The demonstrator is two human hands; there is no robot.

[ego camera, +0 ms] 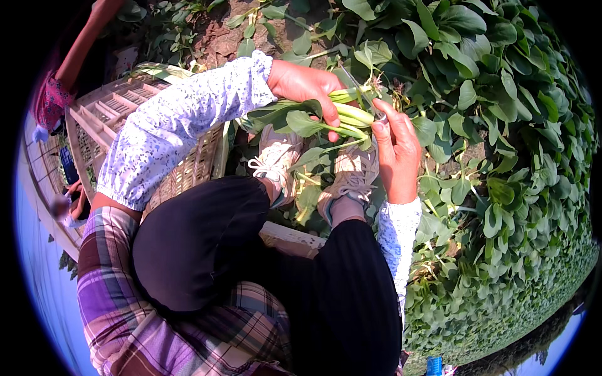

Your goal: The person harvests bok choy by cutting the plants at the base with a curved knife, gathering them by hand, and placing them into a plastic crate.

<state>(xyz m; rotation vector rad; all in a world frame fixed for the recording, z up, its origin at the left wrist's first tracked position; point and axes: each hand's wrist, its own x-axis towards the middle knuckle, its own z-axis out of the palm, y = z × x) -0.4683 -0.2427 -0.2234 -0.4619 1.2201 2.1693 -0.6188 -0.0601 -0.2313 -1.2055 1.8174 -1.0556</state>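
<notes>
My left hand (312, 91) grips a small bunch of leafy greens (350, 115), its pale stalks pointing right and its leaves hanging left beneath the wrist. At the stalks' base end is my right hand (400, 143), thumb and forefinger close together. A thin metal blade (349, 75) slants across the bunch towards these fingers, its grip mostly hidden. Something shiny and ring-like (380, 116) shows at the right fingertips. Roots (376, 83) stick up from one plant beside the blade. Below the bunch are my two laced shoes (355, 169).
Rows of leafy greens (498, 117) fill the right side. Plastic crates (115, 110) stand close on my left, under my left sleeve. Loose leaves and bare soil (225, 35) lie ahead. Another person's arm (89, 42) reaches in at upper left; a further person (75, 207) is behind the crates.
</notes>
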